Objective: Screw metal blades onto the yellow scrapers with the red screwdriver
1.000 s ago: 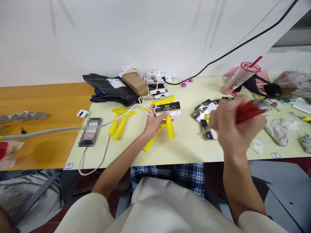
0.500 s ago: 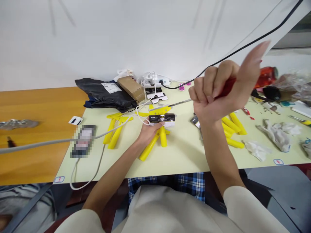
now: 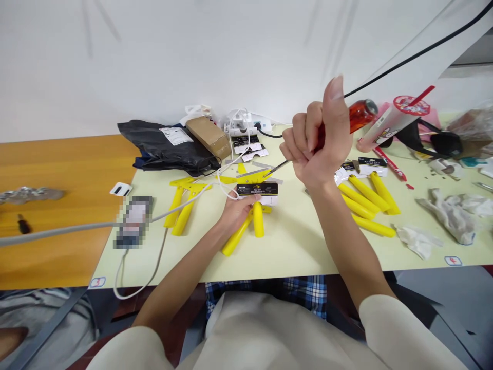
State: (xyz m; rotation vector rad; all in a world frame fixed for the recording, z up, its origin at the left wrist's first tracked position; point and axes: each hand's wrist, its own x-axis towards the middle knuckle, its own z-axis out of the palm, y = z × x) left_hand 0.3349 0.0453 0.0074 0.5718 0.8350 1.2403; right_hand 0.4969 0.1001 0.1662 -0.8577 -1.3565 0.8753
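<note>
Bright, even indoor light, no hard glare

Soft shadow beneath the right forearm (image 3: 346, 241) on the pale tabletop (image 3: 300, 252); white wall (image 3: 154, 61) slightly washed out; wide-angle bowing toward the frame edges, visible along the tabletop's front edge (image 3: 215, 275); one blocky pixelated patch (image 3: 133, 222) left of centre; otherwise fairly sharp, without obvious motion blur.

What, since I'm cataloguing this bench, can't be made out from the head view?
- Print on the black-and-white card held by the left hand: too small to read.
- Middle of the translucent red screwdriver handle: hidden by the right hand.
- Flat dark rectangular device: hidden by pixelated blur.
- Crumpled clear plastic bag: cut off by the right edge.
</note>
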